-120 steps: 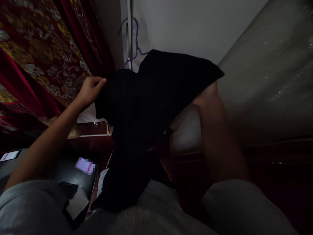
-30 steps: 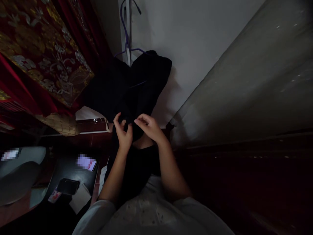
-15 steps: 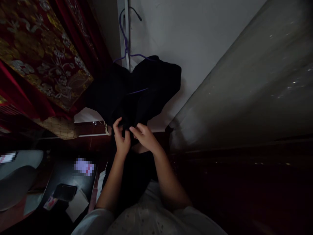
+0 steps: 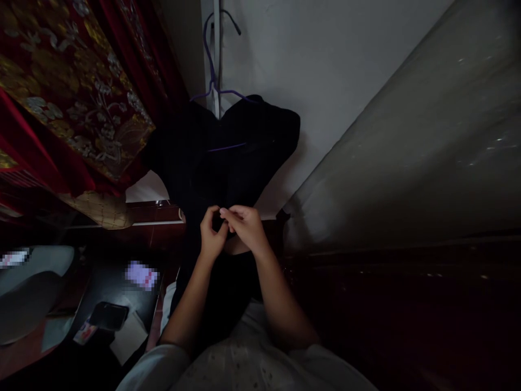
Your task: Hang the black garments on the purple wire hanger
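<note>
A black short-sleeved garment, seemingly a shirt, hangs by a purple hanger with its neck parted in a V. The hanger's lower bar shows as a thin line in the opening. Low on the garment's front, my left hand is closed, thumb and forefinger curled on the dark cloth. Close beside it, my right hand pinches at the same spot, its thumb near the left fingertips. Whatever small part lies between the fingers is too dark to make out.
Red curtain-like cloth with gold and silver embroidery hangs at the left. Plastic-covered material leans along the right wall. Lower left, a dark tabletop bears a black phone-like object and a pale sheet; a grey chair stands beside it.
My left hand has moved right, closer to my right hand, and its raised forefinger has curled in. The garment's front hangs flatter and its opening looks narrower.
</note>
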A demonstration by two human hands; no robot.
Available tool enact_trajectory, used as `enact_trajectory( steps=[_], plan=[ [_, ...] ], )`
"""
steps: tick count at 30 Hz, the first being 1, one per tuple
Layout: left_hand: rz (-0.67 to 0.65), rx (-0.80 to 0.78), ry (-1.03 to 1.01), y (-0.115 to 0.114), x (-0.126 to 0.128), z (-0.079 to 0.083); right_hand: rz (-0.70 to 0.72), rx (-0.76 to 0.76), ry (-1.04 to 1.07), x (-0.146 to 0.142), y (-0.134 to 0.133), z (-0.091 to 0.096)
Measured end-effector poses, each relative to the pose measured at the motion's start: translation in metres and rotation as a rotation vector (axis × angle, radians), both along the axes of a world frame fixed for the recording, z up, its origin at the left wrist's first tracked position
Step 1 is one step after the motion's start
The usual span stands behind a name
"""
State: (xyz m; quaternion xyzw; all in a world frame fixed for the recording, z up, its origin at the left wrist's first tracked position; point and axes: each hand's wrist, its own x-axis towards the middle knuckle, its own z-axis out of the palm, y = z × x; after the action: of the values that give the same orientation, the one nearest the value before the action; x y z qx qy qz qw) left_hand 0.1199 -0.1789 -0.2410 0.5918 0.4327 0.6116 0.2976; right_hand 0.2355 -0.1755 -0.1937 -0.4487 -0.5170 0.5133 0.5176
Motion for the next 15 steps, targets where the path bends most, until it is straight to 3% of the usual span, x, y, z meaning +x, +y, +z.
enact_trajectory(
  steps=[5,8,10,15],
  plan=[
    [0.069,0.068,0.105,0.001,-0.005,0.011,0.08,-0.059,0.094,0.005,0.002,0.002],
    [0.106,0.08,0.169,0.001,-0.006,0.017,0.074,-0.084,0.129,0.01,0.019,0.02],
    [0.115,0.076,0.199,0.002,-0.005,0.016,0.027,-0.026,0.126,0.014,0.039,0.047],
    [0.068,-0.043,0.204,0.012,0.005,0.0,-0.122,0.288,0.074,0.008,0.091,0.14]
  ],
)
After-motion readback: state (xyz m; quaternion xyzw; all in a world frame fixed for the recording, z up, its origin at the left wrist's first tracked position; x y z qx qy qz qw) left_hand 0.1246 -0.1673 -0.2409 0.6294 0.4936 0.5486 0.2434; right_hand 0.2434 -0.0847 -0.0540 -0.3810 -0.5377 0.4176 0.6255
